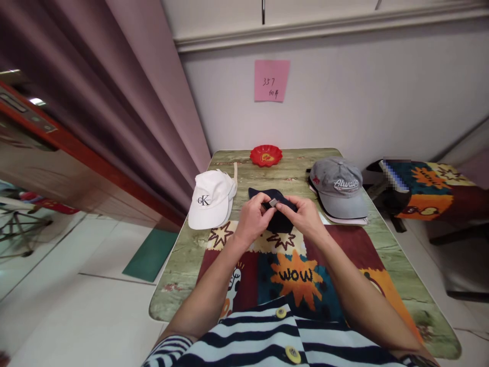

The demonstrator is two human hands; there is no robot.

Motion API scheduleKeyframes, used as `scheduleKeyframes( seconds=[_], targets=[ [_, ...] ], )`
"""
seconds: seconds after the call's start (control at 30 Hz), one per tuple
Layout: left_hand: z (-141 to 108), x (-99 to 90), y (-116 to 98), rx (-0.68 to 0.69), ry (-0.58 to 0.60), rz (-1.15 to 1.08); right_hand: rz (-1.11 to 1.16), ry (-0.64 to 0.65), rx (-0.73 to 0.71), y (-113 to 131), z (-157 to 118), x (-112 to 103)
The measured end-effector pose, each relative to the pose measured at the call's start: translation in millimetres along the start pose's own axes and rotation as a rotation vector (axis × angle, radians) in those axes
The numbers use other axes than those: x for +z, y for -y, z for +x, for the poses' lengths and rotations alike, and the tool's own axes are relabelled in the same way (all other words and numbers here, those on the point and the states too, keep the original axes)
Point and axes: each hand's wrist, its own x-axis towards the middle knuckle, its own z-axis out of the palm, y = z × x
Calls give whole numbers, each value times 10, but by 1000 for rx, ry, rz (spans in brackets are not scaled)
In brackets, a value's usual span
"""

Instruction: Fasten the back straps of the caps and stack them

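Observation:
Both hands hold a dark navy cap (280, 223) above the patterned cloth, in the middle of the table. At its strap, a small silver-grey buckle (273, 202) shows between the fingertips. My left hand (252, 218) is closed on the strap from the left, thumb and fingers pinching it. From the other side my right hand (305, 214) pinches the strap by the buckle. Part of the cap is hidden behind the hands. White caps (212, 200) with a dark "GK" mark lie to the left, and a stack topped by a grey cap (338, 186) lettered "Always" lies to the right.
A red scalloped dish (266, 156) stands at the far edge of the wood-patterned table (171, 278). The colourful "WOW" cloth (282, 255) covers its near part. A purple curtain (153, 76) hangs at left; a cloth-covered seat (431, 188) stands at right.

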Motion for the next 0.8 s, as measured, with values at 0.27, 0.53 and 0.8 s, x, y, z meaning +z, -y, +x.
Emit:
scheduleKeyframes(
  seconds=[0.27,0.53,0.8],
  targets=[
    [-6,1,-20,228,-71,109,46,-34,-40,-37,21,23],
    [11,-33,57,302,-107,153,-70,4,-37,61,15,-1],
    [-40,-19,93,163,-90,200,-62,-8,15,27,19,46]
  ],
)
